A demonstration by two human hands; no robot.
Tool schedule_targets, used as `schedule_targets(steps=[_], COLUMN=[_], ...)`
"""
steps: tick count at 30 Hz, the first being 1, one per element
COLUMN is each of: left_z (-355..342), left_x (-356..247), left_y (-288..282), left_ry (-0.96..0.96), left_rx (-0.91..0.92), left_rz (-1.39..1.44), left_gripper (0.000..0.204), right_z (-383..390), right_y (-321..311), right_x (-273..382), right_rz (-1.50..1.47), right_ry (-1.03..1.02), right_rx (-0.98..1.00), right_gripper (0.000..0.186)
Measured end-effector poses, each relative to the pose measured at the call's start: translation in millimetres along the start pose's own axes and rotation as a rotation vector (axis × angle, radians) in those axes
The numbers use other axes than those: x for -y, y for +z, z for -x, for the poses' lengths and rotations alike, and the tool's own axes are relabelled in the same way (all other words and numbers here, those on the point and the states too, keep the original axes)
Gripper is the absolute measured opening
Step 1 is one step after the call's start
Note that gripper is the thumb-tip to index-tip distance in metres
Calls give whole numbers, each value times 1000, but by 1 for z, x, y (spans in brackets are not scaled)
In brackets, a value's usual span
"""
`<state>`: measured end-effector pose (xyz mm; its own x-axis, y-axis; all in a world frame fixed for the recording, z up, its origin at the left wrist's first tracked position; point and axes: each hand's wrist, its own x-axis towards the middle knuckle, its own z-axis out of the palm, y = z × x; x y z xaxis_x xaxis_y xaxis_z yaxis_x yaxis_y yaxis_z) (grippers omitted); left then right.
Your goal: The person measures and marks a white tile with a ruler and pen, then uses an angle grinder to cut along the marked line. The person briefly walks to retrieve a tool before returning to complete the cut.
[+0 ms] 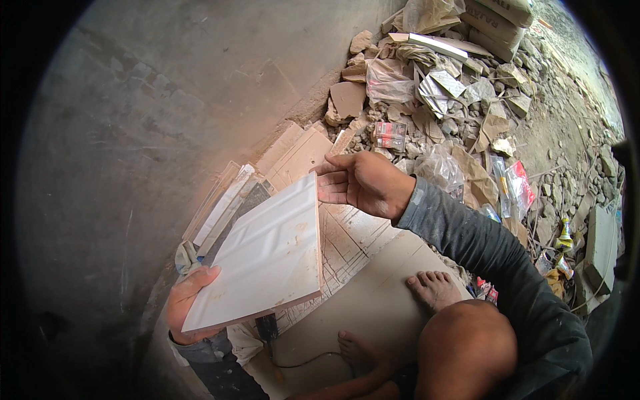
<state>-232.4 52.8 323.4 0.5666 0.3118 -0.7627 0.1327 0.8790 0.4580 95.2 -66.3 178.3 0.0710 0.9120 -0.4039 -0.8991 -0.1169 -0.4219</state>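
Observation:
A white wavy-surfaced tile (260, 247) with dusty marks is held tilted in my left hand (188, 300), its thumb over the left edge. My right hand (360, 183) is open, palm partly turned up, its extended fingers at the tile's upper right corner. Beneath lies a scored, pale board (352, 232) on a larger plain grey-beige slab (380, 293). A dark tool (267, 332) with a cord is partly hidden under the tile.
Stacked tile offcuts (293, 153) lie along the grey wall (133, 133) on the left. Rubble, torn wrappers and broken pieces (433, 93) cover the right side, with sacks (497, 27) at the back. My bare feet (433, 290) and knee are low in view.

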Motion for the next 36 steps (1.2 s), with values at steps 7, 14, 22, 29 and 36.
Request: schedule_targets(steps=[7,14,22,29,36], left_z=[-8,-31,-95,-147,-193], left_x=[-1,50,133,198,260], left_y=[-4,-5,-14,-38,-33], left_ry=[-24,341,420,570,508], left_rx=[-7,-41,75,-23,-205], left_rz=[-25,-337,-202,-348,-445], left_gripper=[56,46,66,67,45], right_z=[-6,-10,8,30,31], right_y=[-6,-17,-41,-76,-138], right_x=[-2,-3,-42,-80,-113], right_rz=[4,21,258,836,942], right_ry=[-2,-5,0,-136,-273], right_rx=[-10,-24,-48,-170,-411], right_gripper=[29,24,21,22,15])
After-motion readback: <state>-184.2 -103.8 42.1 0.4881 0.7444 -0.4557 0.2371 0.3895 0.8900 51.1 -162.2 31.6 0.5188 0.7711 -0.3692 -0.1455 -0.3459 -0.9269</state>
